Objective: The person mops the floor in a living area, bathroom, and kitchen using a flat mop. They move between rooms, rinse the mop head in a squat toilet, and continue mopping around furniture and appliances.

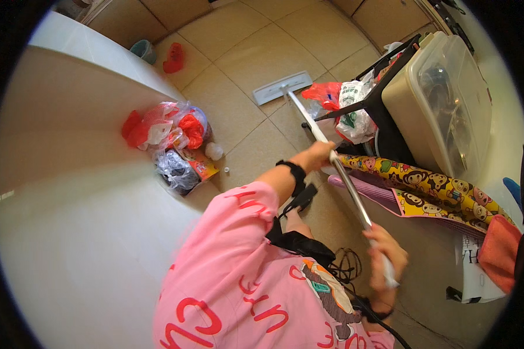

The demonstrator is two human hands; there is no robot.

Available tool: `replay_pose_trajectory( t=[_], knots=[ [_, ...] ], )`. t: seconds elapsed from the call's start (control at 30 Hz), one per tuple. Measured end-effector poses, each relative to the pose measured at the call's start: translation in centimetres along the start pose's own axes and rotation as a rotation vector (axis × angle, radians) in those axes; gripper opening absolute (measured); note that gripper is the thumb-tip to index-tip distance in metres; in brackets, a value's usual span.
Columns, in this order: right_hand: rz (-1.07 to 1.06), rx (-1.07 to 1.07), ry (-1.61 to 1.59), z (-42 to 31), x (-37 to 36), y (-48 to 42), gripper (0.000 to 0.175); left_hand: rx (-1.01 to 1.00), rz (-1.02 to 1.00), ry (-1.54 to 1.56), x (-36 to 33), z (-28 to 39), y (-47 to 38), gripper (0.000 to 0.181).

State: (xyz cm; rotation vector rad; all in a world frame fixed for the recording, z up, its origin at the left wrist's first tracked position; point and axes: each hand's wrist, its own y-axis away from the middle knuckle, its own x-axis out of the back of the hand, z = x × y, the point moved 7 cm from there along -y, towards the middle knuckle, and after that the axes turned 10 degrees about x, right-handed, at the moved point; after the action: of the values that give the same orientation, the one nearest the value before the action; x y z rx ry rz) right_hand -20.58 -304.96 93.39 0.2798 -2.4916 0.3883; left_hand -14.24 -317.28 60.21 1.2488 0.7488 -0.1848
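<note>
A flat mop with a pale rectangular head [265,94] rests on the tiled floor. Its long pole [351,185], white higher up and shiny metal along the middle, runs diagonally towards me. Partway along the pole, my left hand [319,155] is wrapped around it, with a black band on the wrist. My right hand [386,257] grips the near end by the white handle [389,272]; it is slightly blurred. Just right of the mop head lie a red plastic bag [323,94] and a white printed bag [356,118] in a black rack.
Bagged rubbish [177,170] and red plastic bags [191,131] sit against the white wall at left. A teal bucket [144,51] and a red item [173,58] stand farther back. A lidded plastic bin [445,104], rolled cartoon mats [436,185] and a looped cable [347,266] are at right.
</note>
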Motion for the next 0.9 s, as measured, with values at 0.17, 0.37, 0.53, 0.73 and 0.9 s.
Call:
replay_pose_trajectory(
  t=[0.17, 0.37, 0.53, 0.73, 0.9],
  knots=[
    [0.119, -0.064, -0.054, 1.5, -1.5, 0.3, 0.012, 0.08, 0.003, 0.048, 2.1, -0.2, -3.7, 0.011],
    [0.135, -0.256, -0.101, -3.9, 4.7, 3.9, 0.024, 0.207, -0.016, -0.014, 1.0, -9.1, 4.8, 0.019],
    [0.185, -0.152, -0.118, -6.2, 6.1, 3.2, 0.031, 0.328, 0.03, 0.172, 1.1, -12.8, 9.8, 0.016],
    [-0.18, 0.127, -0.177, -8.2, 4.3, 0.7, 0.031, 0.133, 0.028, 0.172, 2.8, -9.6, 9.8, 0.015],
    [-0.212, 0.177, -0.185, -4.9, -2.8, -2.8, 0.02, -0.156, 0.046, 0.052, 9.2, 0.1, 8.3, 0.017]
  ],
)
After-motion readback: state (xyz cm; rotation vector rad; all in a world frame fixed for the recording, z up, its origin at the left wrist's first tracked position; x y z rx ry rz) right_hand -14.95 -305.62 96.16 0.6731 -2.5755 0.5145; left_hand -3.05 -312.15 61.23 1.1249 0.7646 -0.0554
